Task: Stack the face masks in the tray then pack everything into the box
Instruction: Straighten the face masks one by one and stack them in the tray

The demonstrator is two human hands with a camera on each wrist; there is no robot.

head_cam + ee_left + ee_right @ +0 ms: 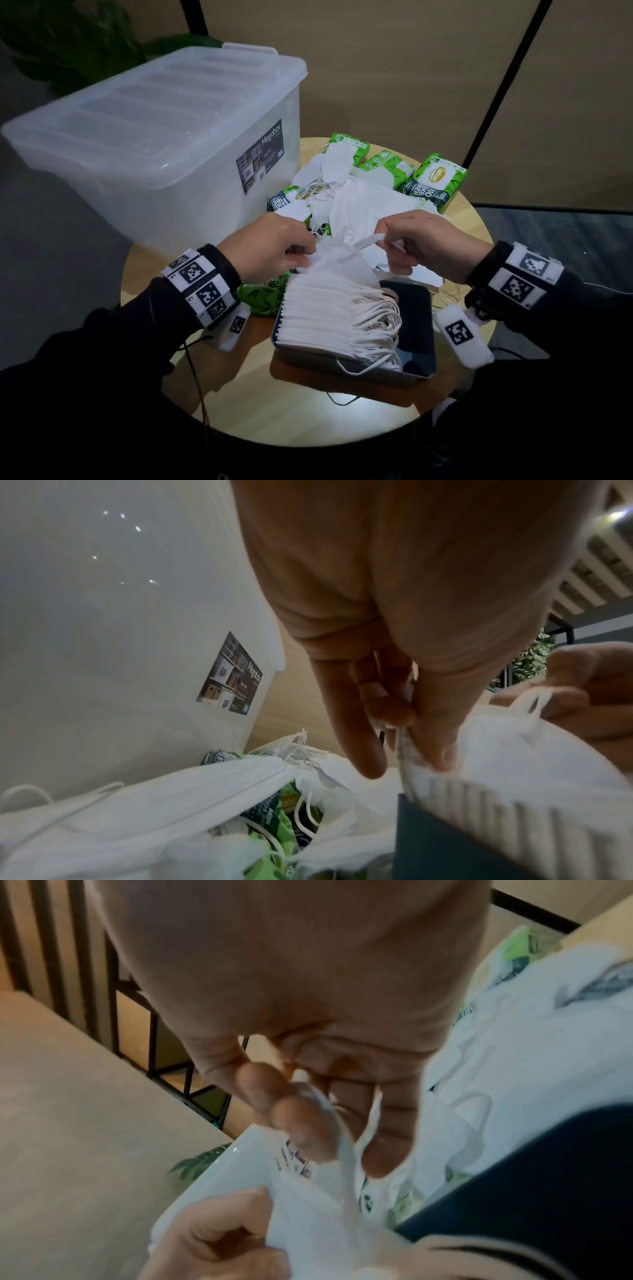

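A dark metal tray (416, 329) sits on the round wooden table, holding a row of several stacked white face masks (325, 315). Over the far end of that stack, both hands hold one white mask (337, 262). My left hand (274, 250) pinches its left edge (409, 750) between thumb and fingers. My right hand (418, 241) pinches its ear loop (368, 240), seen between thumb and fingertips (325, 1110). Behind the hands lies a loose pile of white masks (356, 198) over green wipe packs (438, 178). The clear lidded box (154, 137) stands at the left.
A green wipe pack (260, 294) lies just left of the tray under my left wrist. Another ear loop (342, 399) hangs over the tray's near rim. The table's edge curves close in front. A plant (68, 41) stands behind the box.
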